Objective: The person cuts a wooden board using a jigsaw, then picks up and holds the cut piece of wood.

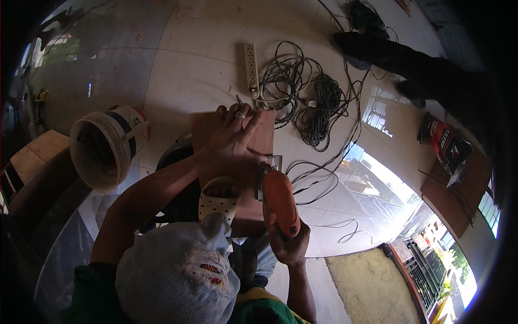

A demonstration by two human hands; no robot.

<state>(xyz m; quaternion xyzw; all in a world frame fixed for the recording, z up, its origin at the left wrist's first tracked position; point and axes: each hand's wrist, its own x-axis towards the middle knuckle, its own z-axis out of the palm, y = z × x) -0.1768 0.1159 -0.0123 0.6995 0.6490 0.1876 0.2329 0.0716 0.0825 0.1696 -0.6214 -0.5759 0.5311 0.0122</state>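
My right hand (290,245) is wrapped round the body of an orange jigsaw (281,202). The saw's metal base sits at the right edge of a flat brown board (263,139); the blade cannot be made out. With its fingers over the board's far edge, my left hand (229,132) holds the board down. A ring shows on one finger, and a thin dark stick (239,100) pokes out beside the fingertips. A foot in a cream clog with dark holes (218,202) presses on the board nearer to me. Under the board's left side is a dark rounded object (177,162), partly hidden.
A white bucket (129,141) stands at left. Beyond the board lie a power strip (251,70) and coiled black cables (324,110). A dark-clothed leg (410,60) reaches in at upper right, near a black-and-red bag (443,144). A grey cloth cap (167,272) blocks the lower view.
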